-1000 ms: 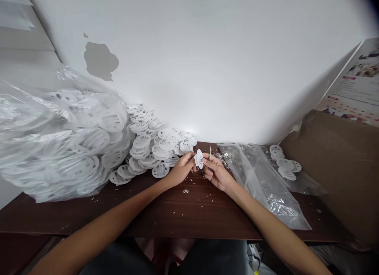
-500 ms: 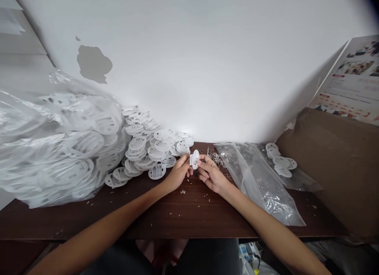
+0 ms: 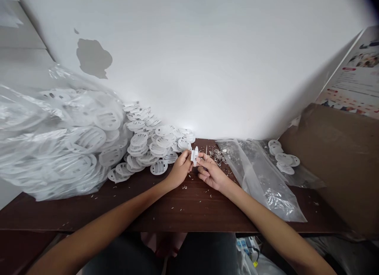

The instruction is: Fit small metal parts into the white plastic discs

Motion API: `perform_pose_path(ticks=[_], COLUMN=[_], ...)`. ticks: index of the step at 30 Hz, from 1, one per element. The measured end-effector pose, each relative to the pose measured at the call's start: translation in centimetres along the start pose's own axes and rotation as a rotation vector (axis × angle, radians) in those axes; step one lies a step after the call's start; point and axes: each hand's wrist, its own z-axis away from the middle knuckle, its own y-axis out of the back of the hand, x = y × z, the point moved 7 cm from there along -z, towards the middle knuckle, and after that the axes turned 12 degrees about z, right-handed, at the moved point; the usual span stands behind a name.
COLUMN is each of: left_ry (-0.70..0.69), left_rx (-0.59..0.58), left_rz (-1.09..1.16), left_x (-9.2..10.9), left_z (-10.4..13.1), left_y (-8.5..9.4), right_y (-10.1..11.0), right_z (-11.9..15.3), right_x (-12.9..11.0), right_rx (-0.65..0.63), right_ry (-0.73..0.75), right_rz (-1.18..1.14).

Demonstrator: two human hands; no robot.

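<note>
Between my hands, above the table's middle, is a white oval plastic piece [image 3: 195, 156], turned nearly edge-on. My left hand [image 3: 181, 168] grips its left side with closed fingers. My right hand [image 3: 211, 171] pinches its right side and also has a thin pointed metal tool [image 3: 206, 151] sticking up between the fingers; the tool's kind is not clear. Just left of my left hand lies a heap of similar slotted white oval pieces [image 3: 159, 167]. Small shiny metal bits [image 3: 218, 157] lie in a pile beyond my right hand.
A big clear plastic bag [image 3: 59, 160] full of white ovals stands at the left. At the right are a flat plastic bag [image 3: 263, 180], a few white ovals [image 3: 284, 159] and a brown cardboard box [image 3: 337, 164]. Small scraps dot the dark wooden table [image 3: 189, 211]; a white wall rises behind.
The white oval piece has turned more edge-on between my fingers. Both hands keep their hold at nearly the same place. The whole view has shifted slightly.
</note>
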Motion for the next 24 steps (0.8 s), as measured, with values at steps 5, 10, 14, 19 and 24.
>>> perform_pose_path(ticks=[5,10,14,19,24], left_ry=[0.025,0.06,0.051,0.04,0.019], left_rx=[-0.007,-0.017,-0.024,-0.033,-0.049], left_rz=[0.039,0.085,0.115,0.142,0.149], left_x=[-0.3,-0.9,-1.2,-1.4,-1.3], left_z=[-0.2,-0.5,-0.6,-0.8,-1.0], left_y=[-0.1,-0.3,-0.4,-0.5,-0.6], right_y=[0.1,0.3,0.3,0.5,0.5], right_z=[0.0,0.2,0.3,0.5,0.6], right_x=[-0.1,-0.6,-1.0,-1.8,-2.7], right_rx=[-0.023,-0.051,-0.092,-0.112,-0.116], right_ry=[0.008,0.033,0.064,0.118,0.171], right_rz=[0.031,0.089,0.148,0.266,0.352])
